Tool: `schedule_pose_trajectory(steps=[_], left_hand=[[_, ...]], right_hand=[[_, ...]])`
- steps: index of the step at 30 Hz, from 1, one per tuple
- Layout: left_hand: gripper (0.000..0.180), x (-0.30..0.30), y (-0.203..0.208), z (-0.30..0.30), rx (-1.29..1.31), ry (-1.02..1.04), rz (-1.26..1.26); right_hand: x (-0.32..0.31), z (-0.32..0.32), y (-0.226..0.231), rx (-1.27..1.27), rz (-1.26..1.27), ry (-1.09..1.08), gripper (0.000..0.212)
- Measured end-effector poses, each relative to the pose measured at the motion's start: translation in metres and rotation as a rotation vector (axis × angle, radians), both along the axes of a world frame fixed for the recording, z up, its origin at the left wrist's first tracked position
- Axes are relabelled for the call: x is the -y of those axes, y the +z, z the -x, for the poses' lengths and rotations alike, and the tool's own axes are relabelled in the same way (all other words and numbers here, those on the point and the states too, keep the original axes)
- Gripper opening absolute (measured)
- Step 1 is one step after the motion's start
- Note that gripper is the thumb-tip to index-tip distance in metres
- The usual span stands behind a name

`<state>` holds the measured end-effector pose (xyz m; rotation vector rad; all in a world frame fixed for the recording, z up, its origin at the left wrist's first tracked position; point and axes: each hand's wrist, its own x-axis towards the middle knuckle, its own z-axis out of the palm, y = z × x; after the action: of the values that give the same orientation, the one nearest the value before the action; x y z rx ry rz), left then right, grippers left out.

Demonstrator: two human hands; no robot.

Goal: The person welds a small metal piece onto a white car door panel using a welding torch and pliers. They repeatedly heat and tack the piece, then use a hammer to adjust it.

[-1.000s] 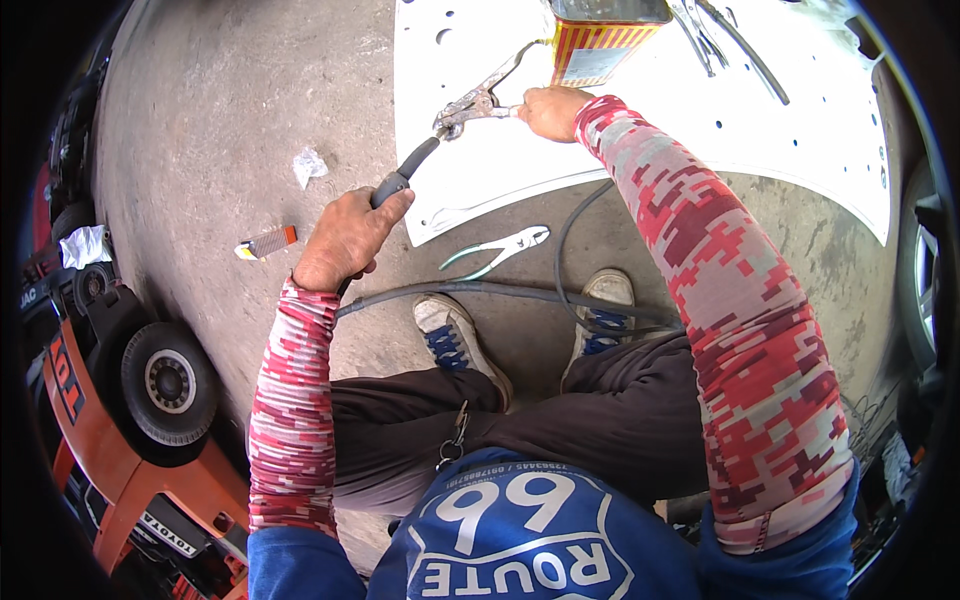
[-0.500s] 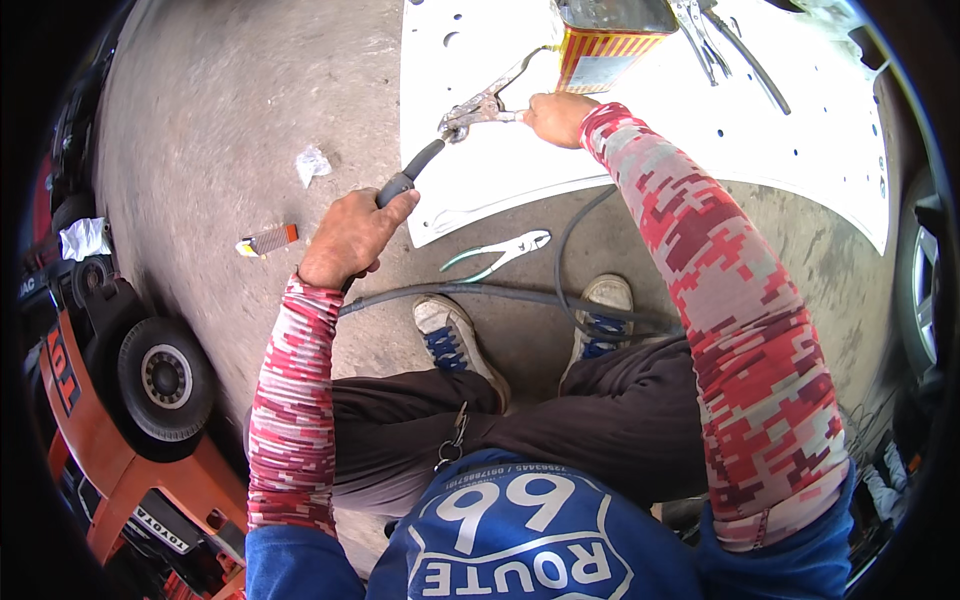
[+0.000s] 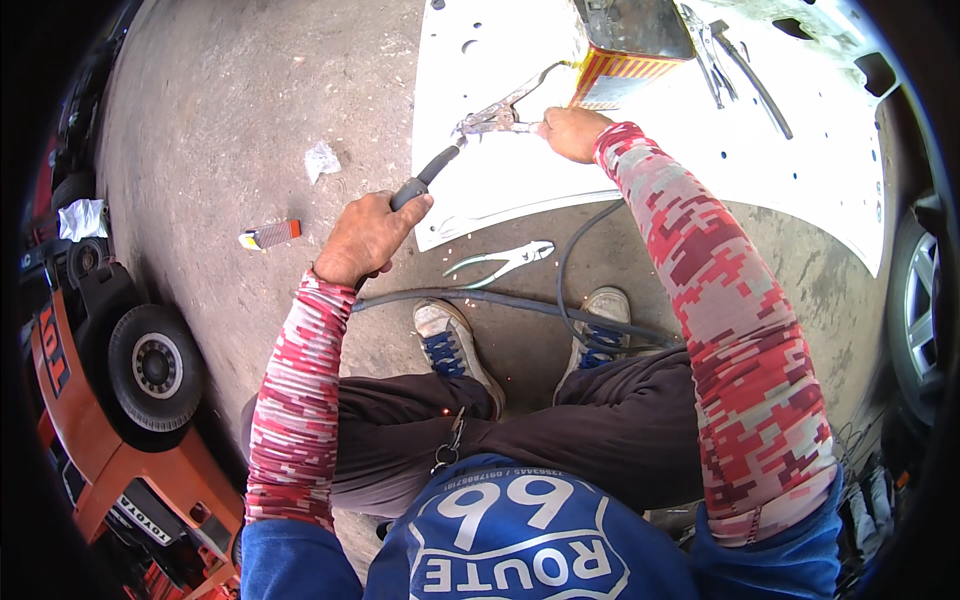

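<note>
White letters [image 3: 467, 575] and numerals [image 3: 463, 528] mark the blue shirt [image 3: 640, 540], dark letters [image 3: 53, 362] the orange vehicle [image 3: 150, 465]

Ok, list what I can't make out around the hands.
All in the head view:
Left hand: most fingers, hidden beneath its back.
Dark-handled tool: whether its tip touches the locking pliers; too small and glare-washed.
Tin: far end, cut off by the upper edge.

One left hand [image 3: 365, 235] and one right hand [image 3: 576, 135] show, with two camouflage sleeves [image 3: 298, 400] and two laced shoes [image 3: 445, 340]. There is one welding torch [image 3: 428, 175], one pair of slip-joint pliers [image 3: 514, 256], at least two locking pliers [image 3: 492, 123], one striped tin [image 3: 632, 45], one white car-body panel [image 3: 650, 165], one small box [image 3: 272, 234], one key ring [image 3: 446, 456], two crumpled white scraps [image 3: 321, 160], one orange vehicle [image 3: 95, 410] and at least three wheels [image 3: 157, 367].
</note>
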<state>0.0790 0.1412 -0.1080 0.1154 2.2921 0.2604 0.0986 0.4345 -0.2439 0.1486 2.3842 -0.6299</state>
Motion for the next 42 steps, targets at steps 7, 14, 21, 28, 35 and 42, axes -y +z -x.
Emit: schedule_pose_trajectory(steps=[7, 14, 21, 28, 35, 42], left_hand=[[0.069, 0.01, -0.009, -0.001, -0.051, -0.076, -0.056], [0.067, 0.019, -0.021, -0.001, -0.076, -0.083, -0.083], [0.058, 0.027, -0.026, -0.013, -0.302, -0.3, -0.072], [0.057, 0.033, -0.005, -0.018, -0.33, -0.219, -0.046], [0.054, 0.03, 0.043, -0.022, -0.361, -0.21, -0.122], [0.055, 0.064, 0.104, -0.019, -0.224, -0.072, -0.157]], right_hand=[[-0.004, 0.002, -0.006, -0.056, 0.045, 0.036, 0.042], [0.0, 0.001, -0.004, -0.029, 0.016, -0.023, 0.045], [-0.001, 0.002, 0.0, 0.009, 0.019, -0.005, 0.05], [-0.003, 0.001, -0.004, -0.013, 0.052, 0.005, 0.055], [-0.004, 0.001, -0.005, 0.0, 0.04, -0.008, 0.056], [-0.005, 0.0, -0.006, -0.031, 0.019, -0.005, 0.055]])
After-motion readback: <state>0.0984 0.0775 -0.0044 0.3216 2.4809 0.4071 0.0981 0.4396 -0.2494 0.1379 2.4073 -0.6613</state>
